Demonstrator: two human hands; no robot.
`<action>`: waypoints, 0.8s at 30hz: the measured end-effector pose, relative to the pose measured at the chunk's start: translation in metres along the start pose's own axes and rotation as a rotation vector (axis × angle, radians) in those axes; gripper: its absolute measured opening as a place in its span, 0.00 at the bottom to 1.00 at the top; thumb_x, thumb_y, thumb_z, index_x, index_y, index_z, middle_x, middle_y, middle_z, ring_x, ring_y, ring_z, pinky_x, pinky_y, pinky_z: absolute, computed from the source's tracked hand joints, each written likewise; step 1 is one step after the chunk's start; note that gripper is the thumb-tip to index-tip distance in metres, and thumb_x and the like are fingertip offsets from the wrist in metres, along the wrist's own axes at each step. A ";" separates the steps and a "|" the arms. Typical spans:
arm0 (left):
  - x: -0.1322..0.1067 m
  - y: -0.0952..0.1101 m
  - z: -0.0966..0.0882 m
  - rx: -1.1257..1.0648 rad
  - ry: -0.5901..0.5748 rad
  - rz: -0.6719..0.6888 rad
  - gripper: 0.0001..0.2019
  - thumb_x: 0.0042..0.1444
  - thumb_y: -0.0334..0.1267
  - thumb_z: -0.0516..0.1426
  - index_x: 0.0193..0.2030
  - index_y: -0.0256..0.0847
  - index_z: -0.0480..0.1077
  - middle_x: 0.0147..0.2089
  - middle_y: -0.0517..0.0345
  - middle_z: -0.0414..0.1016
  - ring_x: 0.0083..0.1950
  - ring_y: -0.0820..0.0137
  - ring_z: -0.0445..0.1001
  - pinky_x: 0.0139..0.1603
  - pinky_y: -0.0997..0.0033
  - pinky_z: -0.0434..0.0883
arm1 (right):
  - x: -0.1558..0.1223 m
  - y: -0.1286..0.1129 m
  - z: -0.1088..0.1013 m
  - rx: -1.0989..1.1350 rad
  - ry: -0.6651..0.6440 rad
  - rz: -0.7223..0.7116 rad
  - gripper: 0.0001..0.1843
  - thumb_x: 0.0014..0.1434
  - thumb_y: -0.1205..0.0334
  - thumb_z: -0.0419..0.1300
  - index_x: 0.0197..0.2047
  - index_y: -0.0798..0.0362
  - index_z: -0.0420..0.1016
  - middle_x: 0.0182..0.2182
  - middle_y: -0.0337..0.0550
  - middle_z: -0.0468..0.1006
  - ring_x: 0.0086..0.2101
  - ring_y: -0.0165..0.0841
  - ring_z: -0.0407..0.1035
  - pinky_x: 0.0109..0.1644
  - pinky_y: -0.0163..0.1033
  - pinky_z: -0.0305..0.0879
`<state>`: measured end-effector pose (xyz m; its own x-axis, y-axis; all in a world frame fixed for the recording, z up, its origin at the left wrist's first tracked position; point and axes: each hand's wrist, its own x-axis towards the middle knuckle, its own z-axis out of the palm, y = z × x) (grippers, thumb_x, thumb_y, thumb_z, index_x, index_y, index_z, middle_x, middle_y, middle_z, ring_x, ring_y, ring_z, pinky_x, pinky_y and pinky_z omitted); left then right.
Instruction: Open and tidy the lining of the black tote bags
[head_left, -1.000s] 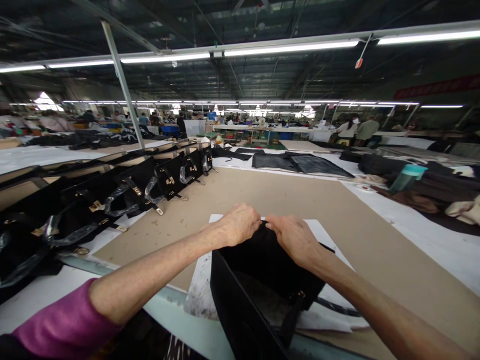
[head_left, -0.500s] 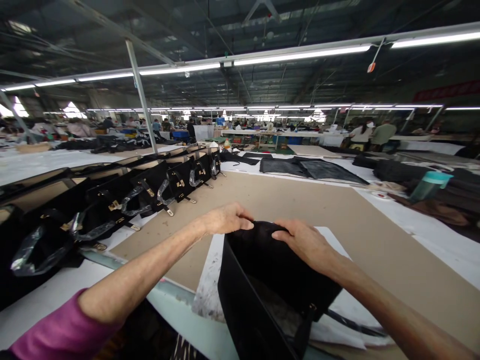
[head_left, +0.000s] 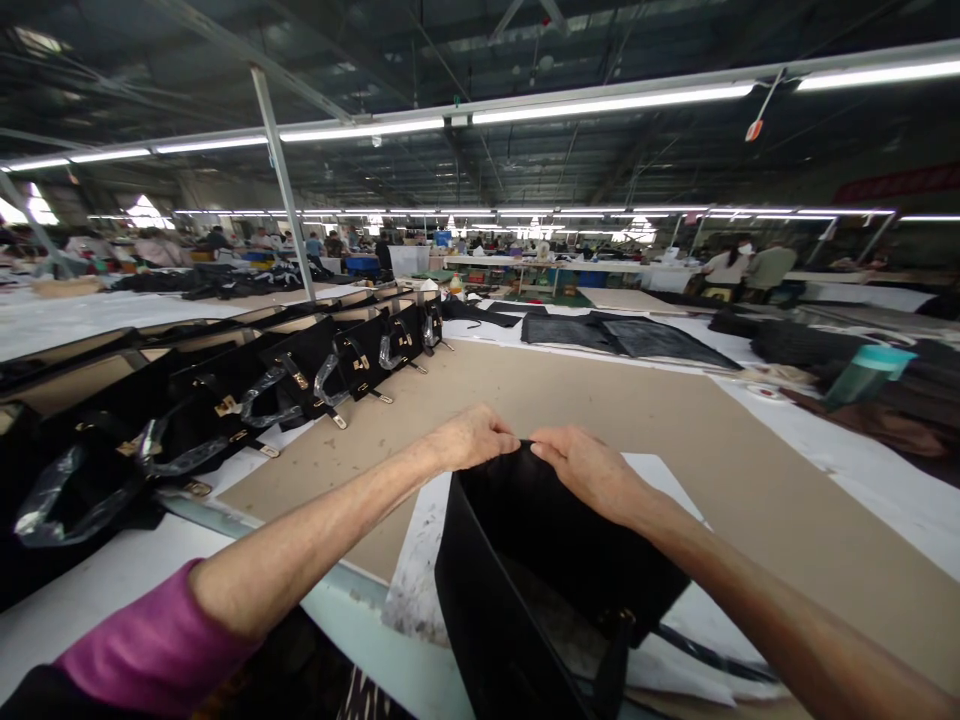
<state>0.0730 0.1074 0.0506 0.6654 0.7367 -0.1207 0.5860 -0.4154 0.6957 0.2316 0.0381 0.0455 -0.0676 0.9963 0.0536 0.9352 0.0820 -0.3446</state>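
Note:
A black handbag stands with its mouth facing up at the front of the table, its dark inside showing. My left hand pinches the far rim of the bag between thumb and fingers. Close beside it, my right hand grips the same rim from the right, the two thumbs almost meeting. A small metal fitting and a strap hang at the bag's near right side. White paper sheets lie under and around the bag, one of them smudged grey.
Rows of black handbags with plastic-wrapped handles line the left. Beige board covers the table's middle. Dark flat panels lie further back; a teal-lidded bottle and dark fabric are at right. People work in the background.
My right hand has slid left along the bag's rim, nearer to my left hand. My left hand has shifted slightly right. The bag stays in about the same place.

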 end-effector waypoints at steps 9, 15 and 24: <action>0.001 0.003 0.008 0.202 0.168 0.153 0.09 0.43 0.34 0.49 0.19 0.34 0.67 0.15 0.64 0.54 0.20 0.78 0.55 0.20 0.79 0.52 | -0.004 -0.011 0.014 -0.430 0.137 -0.003 0.14 0.59 0.61 0.44 0.32 0.52 0.69 0.23 0.45 0.74 0.25 0.32 0.66 0.27 0.34 0.50; -0.007 0.004 0.005 0.295 0.100 0.185 0.14 0.49 0.38 0.47 0.24 0.35 0.70 0.18 0.62 0.60 0.21 0.77 0.58 0.22 0.79 0.55 | -0.018 0.007 -0.017 -0.016 -0.090 0.020 0.17 0.58 0.56 0.43 0.31 0.54 0.71 0.27 0.41 0.74 0.28 0.30 0.66 0.29 0.32 0.55; -0.008 0.015 0.002 0.181 -0.008 0.212 0.14 0.50 0.37 0.49 0.38 0.36 0.71 0.29 0.60 0.72 0.30 0.72 0.67 0.31 0.78 0.62 | -0.052 0.042 -0.023 0.277 -0.040 0.041 0.17 0.54 0.56 0.46 0.34 0.54 0.73 0.30 0.39 0.75 0.33 0.34 0.66 0.38 0.36 0.59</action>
<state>0.0776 0.0943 0.0604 0.7855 0.6188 0.0079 0.5056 -0.6491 0.5685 0.2827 -0.0106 0.0497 -0.0506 0.9987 -0.0005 0.8073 0.0406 -0.5887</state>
